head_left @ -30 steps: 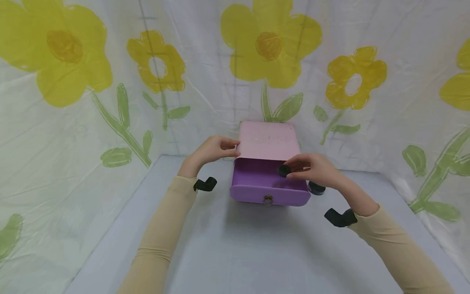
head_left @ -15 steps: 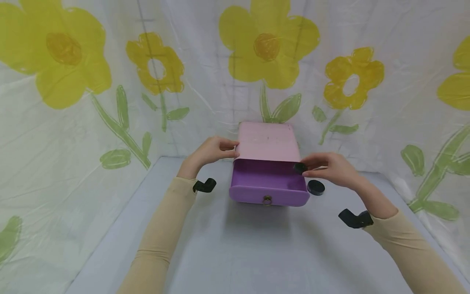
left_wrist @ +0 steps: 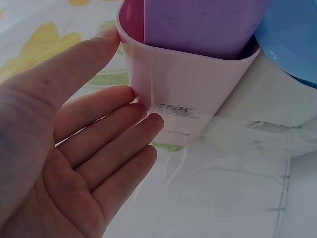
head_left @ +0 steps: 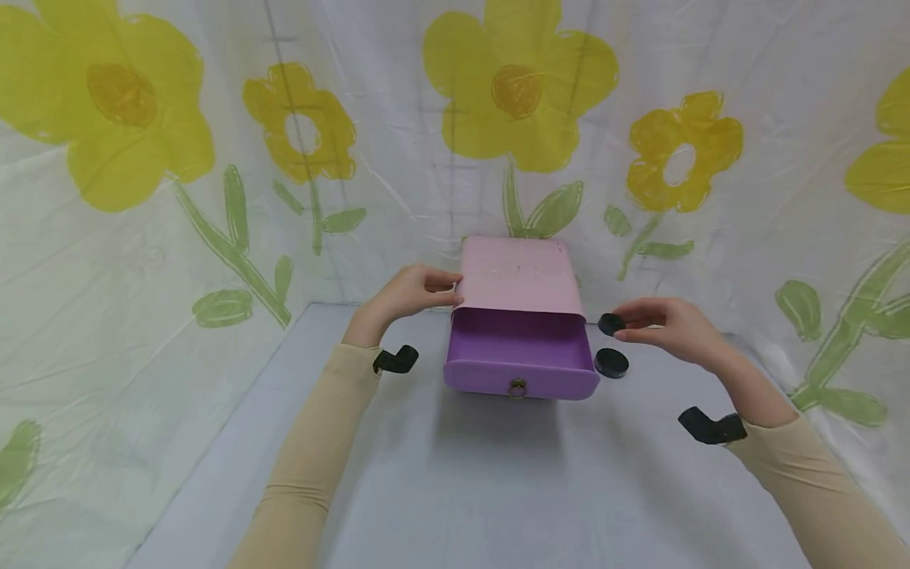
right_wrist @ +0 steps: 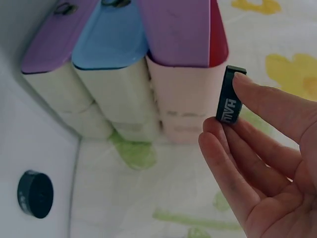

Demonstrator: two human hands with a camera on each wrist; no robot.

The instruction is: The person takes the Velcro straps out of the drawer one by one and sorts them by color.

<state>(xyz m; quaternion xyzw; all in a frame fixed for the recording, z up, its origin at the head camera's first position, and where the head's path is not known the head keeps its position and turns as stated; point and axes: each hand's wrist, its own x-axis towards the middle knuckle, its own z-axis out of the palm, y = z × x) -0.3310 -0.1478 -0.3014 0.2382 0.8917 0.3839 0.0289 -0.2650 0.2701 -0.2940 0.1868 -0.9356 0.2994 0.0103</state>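
"Fingers (right_wrist: 265, 148) of the right hand (head_left: 667, 324): how are they set?"

"Clamped on a small, flat, round black disc (head_left: 610, 324) with white lettering along its rim. It is pinched between thumb and fingertips, above the table (head_left: 455, 482)."

"And the left hand (head_left: 405, 294)?"

"Nothing is gripped by it. Its fingers are held nearly straight, the tips laid against the left side of a pale pink, round-cornered, plastic-looking box (head_left: 521, 273)."

"Which relation should be weighed?"

"Probably the one with the glossy purple pulled-out drawer (head_left: 558, 381). The held disc is kept outside it, to its right. Lower down, a second round black disc (head_left: 612, 363) is seated on the table, just beside the drawer's right front corner. No long axis is offered by the round shape, though its flat faces seem nearly level. Both discs are more easily reached by the right hand."
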